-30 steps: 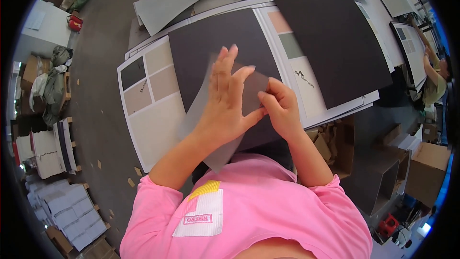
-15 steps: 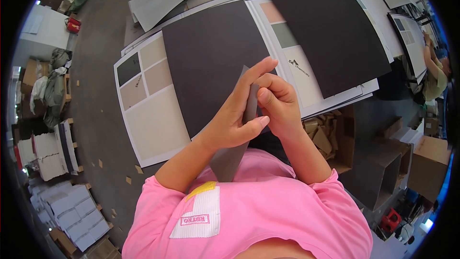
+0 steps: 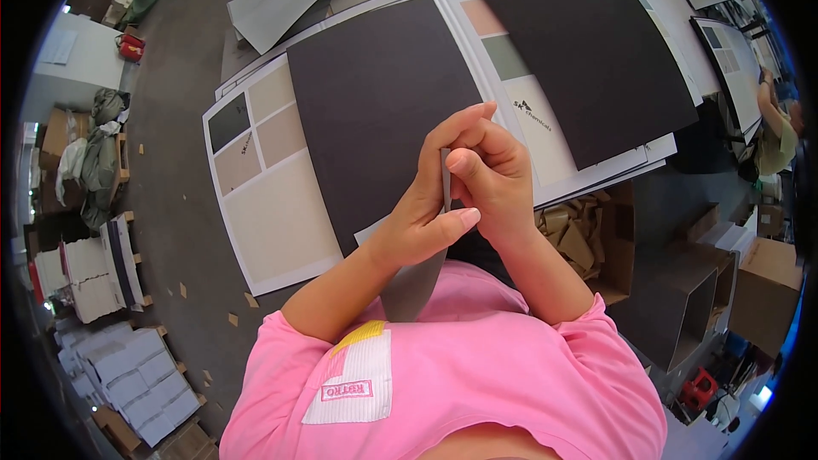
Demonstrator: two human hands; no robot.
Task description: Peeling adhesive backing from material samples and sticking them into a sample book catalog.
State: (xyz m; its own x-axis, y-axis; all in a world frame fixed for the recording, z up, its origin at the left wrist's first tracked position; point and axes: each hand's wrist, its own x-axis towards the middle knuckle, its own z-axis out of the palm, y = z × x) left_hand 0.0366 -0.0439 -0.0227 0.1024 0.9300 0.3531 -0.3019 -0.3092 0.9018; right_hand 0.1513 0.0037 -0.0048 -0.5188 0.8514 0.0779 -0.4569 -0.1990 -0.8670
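A thin grey sheet (image 3: 413,288), seen nearly edge-on, stands between my hands in front of my chest. My left hand (image 3: 419,213) holds it, fingers along its far side and thumb stretched to the right. Against its upper edge, the curled fingers and thumb of my right hand (image 3: 498,172) are closed; the fingertips are partly hidden. Beyond my hands lies a wide open sample board (image 3: 277,243) with beige and grey swatches. A large dark panel (image 3: 375,94) covers its left middle, and a second dark panel (image 3: 588,60) rests over the right part.
Grey sheets (image 3: 281,4) are piled at the far side of the table. Below the table's right edge stands a carton (image 3: 620,243) with brown scraps, beside more boxes (image 3: 767,277). White stacks (image 3: 141,383) sit on pallets at left. A co-worker's arm (image 3: 771,106) shows at far right.
My right hand has shifted slightly, its thumb moving left over the sheet's edge. The sheet's top corner, which stuck up above my left hand, no longer shows there.
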